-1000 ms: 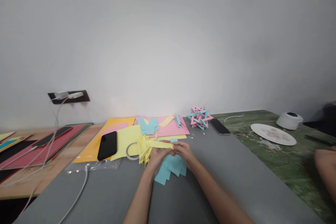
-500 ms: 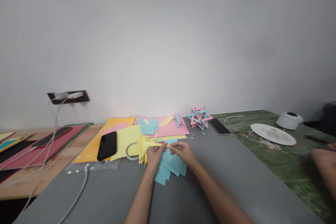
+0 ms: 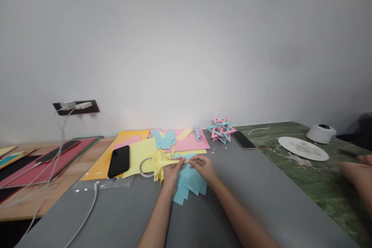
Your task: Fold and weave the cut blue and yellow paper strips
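Note:
Between my hands runs a folded yellow paper strip (image 3: 167,162). My left hand (image 3: 172,171) pinches it near the middle, and the fingertips of my right hand (image 3: 202,166) close on its right end. Beneath and in front of them lie several light blue paper pieces (image 3: 190,180), fanned out on the grey table. A pile of folded yellow paper strips (image 3: 158,168) sits just left of my left hand. Beside that pile is a roll of tape (image 3: 142,169), partly covered by it.
A black phone (image 3: 119,161) rests on yellow and orange sheets at left. Behind my hands stand a pink sheet (image 3: 171,146) and a pink-and-blue paper star model (image 3: 221,130) beside another phone (image 3: 243,140). At right are a white plate (image 3: 303,148) and another person's hand (image 3: 356,172).
My right hand has shifted very slightly, its fingers still at the strip's end. The other person's hand at right has moved a little left.

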Demonstrator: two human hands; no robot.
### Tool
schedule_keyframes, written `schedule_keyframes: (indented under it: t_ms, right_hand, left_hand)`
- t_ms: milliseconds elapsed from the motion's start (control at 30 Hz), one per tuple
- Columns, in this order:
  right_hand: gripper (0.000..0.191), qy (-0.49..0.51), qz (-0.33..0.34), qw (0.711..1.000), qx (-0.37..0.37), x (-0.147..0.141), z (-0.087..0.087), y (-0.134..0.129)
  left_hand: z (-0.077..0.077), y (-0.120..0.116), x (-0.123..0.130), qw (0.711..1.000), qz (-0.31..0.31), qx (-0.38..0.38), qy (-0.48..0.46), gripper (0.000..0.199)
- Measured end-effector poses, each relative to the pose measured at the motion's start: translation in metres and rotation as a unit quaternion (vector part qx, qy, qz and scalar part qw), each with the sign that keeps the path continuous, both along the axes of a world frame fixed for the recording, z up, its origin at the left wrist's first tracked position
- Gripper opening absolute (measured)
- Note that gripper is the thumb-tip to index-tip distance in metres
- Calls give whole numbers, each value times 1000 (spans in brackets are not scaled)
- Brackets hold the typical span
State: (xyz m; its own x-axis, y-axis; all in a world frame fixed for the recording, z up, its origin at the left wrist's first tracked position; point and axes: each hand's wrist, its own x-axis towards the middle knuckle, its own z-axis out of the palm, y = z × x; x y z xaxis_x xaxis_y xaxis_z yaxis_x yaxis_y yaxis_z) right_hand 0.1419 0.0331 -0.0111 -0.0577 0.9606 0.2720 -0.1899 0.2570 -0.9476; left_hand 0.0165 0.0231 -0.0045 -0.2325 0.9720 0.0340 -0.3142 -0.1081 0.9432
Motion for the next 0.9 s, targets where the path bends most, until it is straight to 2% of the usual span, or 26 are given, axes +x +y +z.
schedule_keyframes:
  t_ms: [167,233,367,567,767,900]
  right_hand:
    - [24,9,24,1000,-11,-3,-1,-1]
    - [21,15,27,999,-9,-3,-1,0]
    - [18,16,-4,1000,-9,0,-3,3]
    - [19,6,14,1000,-13,3,-3,4]
    - [25,9,44,998,-49,-3,-7,4]
    - [25,2,17,999,-46,-3,-10,6]
  left_hand:
    - [-3,1,0,1000,7,4,8,32]
    - [-4,1,-1,1000,-8,0,4,30]
    - [-1,2,-1,999,-42,-11,-22,27]
    - [0,2,-2,999,-12,-28,-37,24]
    - [-1,1,1,1000,-5,-14,-27,23]
    - [0,1,1,999,-11,-10,-41,23]
